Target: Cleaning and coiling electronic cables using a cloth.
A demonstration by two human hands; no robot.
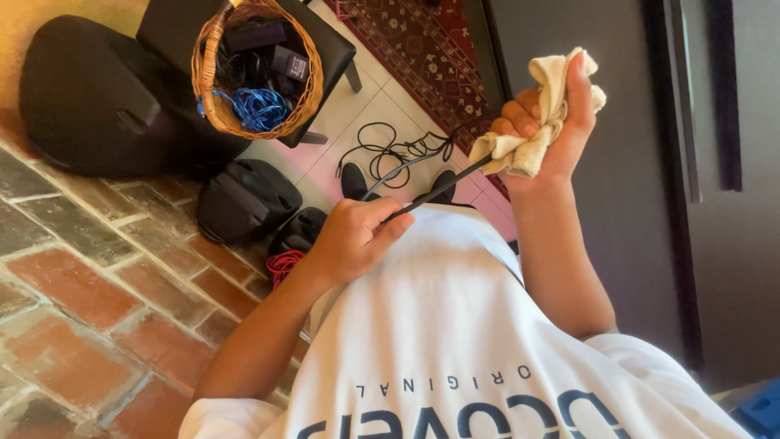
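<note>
Left hand (353, 236) pinched shut on a black cable (439, 189), held taut toward the right hand (544, 122). Right hand closed around a beige cloth (540, 114) wrapped over the same cable, so as to wipe along its length. Hands apart, cable spanning between. Slack cable coiled on the far floor tiles (357, 106), right of a wicker basket (213, 81) of blue wire (260, 107).

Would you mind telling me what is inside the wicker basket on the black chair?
The wicker basket holds a coiled blue cable and black power adapters. Anything beneath them is covered.
</note>
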